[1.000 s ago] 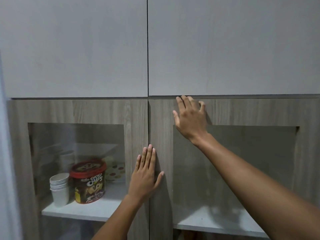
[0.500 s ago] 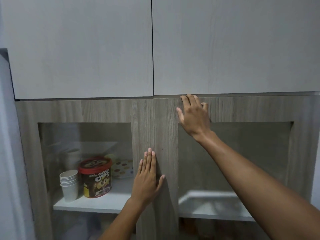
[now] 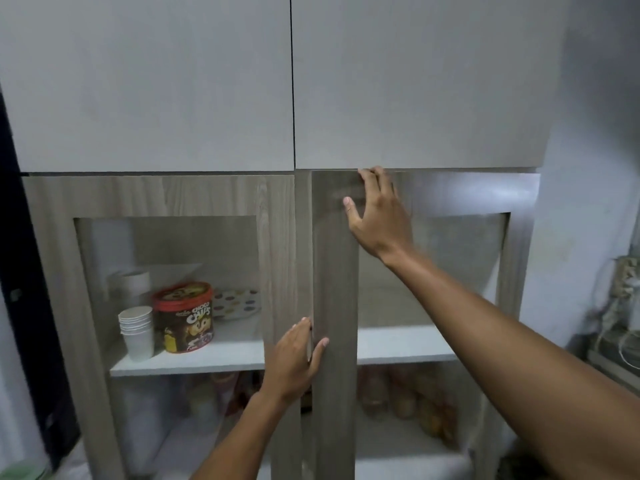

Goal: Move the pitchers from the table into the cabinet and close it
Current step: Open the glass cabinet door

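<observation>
The cabinet has two wood-framed glass doors. Its right door (image 3: 334,271) stands slightly ajar, with a dark gap along its left edge. My left hand (image 3: 294,362) grips that edge at mid height, fingers in the gap and thumb on the front. The fingers of my right hand (image 3: 377,216) are hooked over the door's top edge. The left door (image 3: 277,237) is shut. No pitcher shows clearly. Blurred orange and pale containers (image 3: 408,400) sit on the lower shelf behind the glass.
Behind the left glass are a stack of paper cups (image 3: 136,332), a red-lidded chocolate tin (image 3: 185,317) and a dotted plate (image 3: 235,303). Two plain grey upper doors (image 3: 156,81) are shut. A wall with cables (image 3: 623,306) is at the right.
Both hands lay flat on the shut doors before. Now the right door has come out a little, and my left hand has moved from the left door onto the right door's edge.
</observation>
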